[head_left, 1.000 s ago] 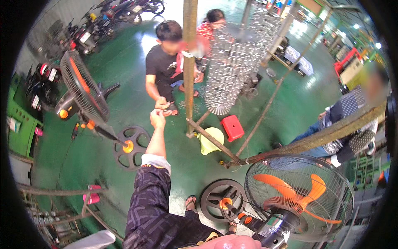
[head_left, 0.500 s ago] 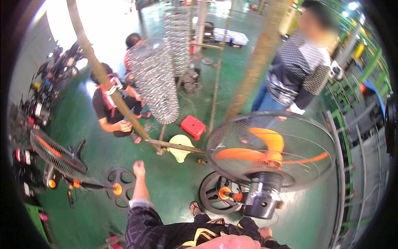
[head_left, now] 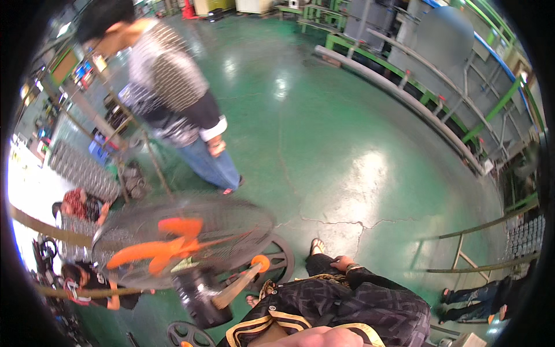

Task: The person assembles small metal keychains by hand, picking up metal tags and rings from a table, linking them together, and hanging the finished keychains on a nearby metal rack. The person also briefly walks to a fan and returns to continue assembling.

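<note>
One hand (head_left: 342,264) rests on the knee, grip unclear, beside the caged fan (head_left: 185,240).

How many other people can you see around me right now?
4: a standing person in a striped top, upper left; a person in red, crouched at the left; a person in black, lower left; legs in jeans, lower right. The fan may hide others.

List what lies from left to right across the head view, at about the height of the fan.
Crouching person in a black shirt → fan with orange blades → round black fan base → the wearer's right hand on the knee → metal rack frame.
</note>
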### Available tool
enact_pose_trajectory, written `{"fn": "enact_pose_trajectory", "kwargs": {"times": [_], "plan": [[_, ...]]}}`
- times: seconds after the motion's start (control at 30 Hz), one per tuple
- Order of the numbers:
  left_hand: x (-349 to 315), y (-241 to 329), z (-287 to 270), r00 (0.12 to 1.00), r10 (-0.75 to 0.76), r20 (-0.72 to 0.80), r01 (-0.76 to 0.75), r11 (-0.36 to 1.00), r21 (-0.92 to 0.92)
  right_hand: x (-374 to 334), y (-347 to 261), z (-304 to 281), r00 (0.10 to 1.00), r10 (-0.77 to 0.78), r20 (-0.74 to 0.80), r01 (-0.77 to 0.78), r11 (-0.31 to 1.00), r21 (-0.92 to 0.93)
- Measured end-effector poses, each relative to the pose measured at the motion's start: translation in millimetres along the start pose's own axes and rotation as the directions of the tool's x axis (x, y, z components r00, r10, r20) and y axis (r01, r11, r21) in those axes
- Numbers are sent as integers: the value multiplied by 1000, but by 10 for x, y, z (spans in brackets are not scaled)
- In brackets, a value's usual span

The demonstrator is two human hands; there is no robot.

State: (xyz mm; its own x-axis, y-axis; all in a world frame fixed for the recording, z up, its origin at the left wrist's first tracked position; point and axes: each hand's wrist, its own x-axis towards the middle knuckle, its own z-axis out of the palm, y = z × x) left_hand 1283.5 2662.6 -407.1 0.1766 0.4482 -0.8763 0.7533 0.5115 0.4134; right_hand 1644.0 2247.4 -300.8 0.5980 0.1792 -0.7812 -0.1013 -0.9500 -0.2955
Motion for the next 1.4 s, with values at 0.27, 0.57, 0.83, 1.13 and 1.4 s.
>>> {"fn": "enact_pose_trajectory", "kwargs": {"times": [0.27,0.57,0.83,1.13,1.4], "plan": [[-478,1884,2361,924,191,332,-274,935,226,425,1285,-1050,985,166,45,-170,904,393],[-180,3563,4044,841,134,524,-436,742,510,345,1762,-1822,885,464,-19,-362,714,600],[27,5426,6014,797,87,597,-556,490,671,609,2067,-2646,732,680,49,-327,286,901],[-1243,6515,9489,680,74,730,-727,201,657,928,2805,-2882,567,803,182,-168,-103,980],[-2565,5532,12366,509,-294,809,-784,229,576,1734,4650,-2998,635,663,-397,-113,588,801]]}}
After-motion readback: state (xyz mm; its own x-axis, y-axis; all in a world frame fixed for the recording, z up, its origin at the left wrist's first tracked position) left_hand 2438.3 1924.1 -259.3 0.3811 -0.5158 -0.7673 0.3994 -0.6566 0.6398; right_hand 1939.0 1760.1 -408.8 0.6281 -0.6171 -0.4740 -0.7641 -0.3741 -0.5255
